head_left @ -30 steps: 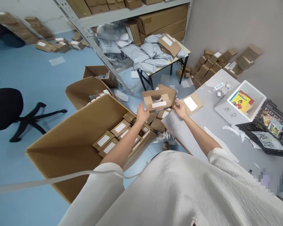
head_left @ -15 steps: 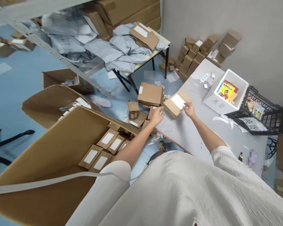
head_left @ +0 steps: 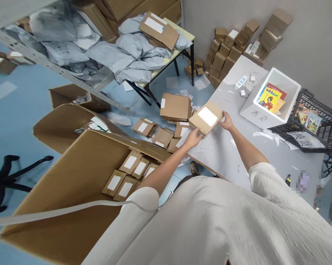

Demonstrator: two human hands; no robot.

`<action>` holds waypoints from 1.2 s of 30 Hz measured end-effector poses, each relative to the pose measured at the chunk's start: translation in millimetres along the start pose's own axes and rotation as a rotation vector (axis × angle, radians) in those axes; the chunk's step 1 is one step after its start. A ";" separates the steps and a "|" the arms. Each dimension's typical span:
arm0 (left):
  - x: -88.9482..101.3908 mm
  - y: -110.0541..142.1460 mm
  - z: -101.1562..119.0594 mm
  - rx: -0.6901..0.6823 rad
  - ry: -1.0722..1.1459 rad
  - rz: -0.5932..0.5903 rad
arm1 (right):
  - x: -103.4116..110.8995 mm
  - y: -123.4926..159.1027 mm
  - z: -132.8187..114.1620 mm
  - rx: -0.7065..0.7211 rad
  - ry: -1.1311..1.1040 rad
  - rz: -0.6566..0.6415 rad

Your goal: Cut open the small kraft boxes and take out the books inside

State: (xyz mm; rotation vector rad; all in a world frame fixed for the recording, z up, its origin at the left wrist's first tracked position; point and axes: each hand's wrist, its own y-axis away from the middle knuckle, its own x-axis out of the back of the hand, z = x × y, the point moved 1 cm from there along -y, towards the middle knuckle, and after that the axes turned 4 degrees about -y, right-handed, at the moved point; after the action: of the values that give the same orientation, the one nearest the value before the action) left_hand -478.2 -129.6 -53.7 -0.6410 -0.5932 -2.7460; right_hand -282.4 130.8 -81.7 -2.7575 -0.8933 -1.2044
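Observation:
A flat brown cardboard box (head_left: 199,122) with a white label lies at the far-left corner of the grey table, its top flap side raised toward the back. My left hand (head_left: 193,138) grips its near edge, fingers curled around it. My right hand (head_left: 225,121) pinches its right edge beside the label. Just beyond my left hand, several labelled cardboard boxes (head_left: 163,137) lie in a pile on the floor, with a larger brown box (head_left: 175,106) behind them.
To my left stands a big open carton (head_left: 72,176) holding several labelled boxes. On the table are a white foam bin (head_left: 254,110) with books, a black crate (head_left: 328,103) and a power strip (head_left: 241,82). Grey mailing bags (head_left: 132,51) cover a table behind; boxes (head_left: 226,55) are stacked by the wall.
My left hand has come across to the near edge of the box, and my right hand has shifted along its right side. On the floor, a small box has tipped over leftward, label up.

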 end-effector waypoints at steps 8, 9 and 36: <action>-9.3 -1.3 6.0 0.041 -0.007 0.128 | -1.2 21.3 10.4 -0.114 -0.056 0.118; -10.0 -1.5 7.0 0.045 -0.010 0.160 | 0.3 27.5 10.4 -0.119 -0.056 0.131; -191.2 18.4 143.0 -0.205 -0.187 -0.092 | 126.2 291.7 135.2 -0.427 -0.241 0.651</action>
State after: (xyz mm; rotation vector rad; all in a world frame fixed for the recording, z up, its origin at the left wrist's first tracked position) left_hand -253.8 -52.8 -20.3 -0.9482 -0.3904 -2.8775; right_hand 23.4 -20.9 -28.9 -3.1487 0.3229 -1.0290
